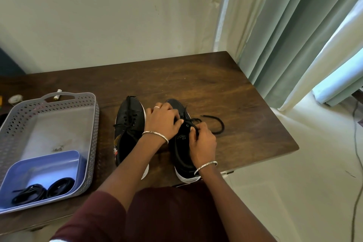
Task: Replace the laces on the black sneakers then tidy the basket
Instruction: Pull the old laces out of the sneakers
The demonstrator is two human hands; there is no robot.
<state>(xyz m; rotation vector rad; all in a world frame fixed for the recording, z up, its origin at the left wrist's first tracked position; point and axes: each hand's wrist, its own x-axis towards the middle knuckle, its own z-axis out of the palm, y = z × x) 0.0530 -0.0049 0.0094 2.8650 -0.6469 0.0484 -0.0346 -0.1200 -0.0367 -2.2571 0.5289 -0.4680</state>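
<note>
Left hand (164, 120) holds right sneaker (183, 156); right hand (203, 143) pinches lace (214, 117); tongue label (182, 137) "S".

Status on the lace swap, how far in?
Early. Done: nothing visibly; the left sneaker looks laced, untouched. In hand: the right hand pinches a loose lace at the right sneaker, the left hand holding its front. To do: two coiled laces lie in the blue tray inside the grey basket, so both relacings and the tidying probably remain.
</note>
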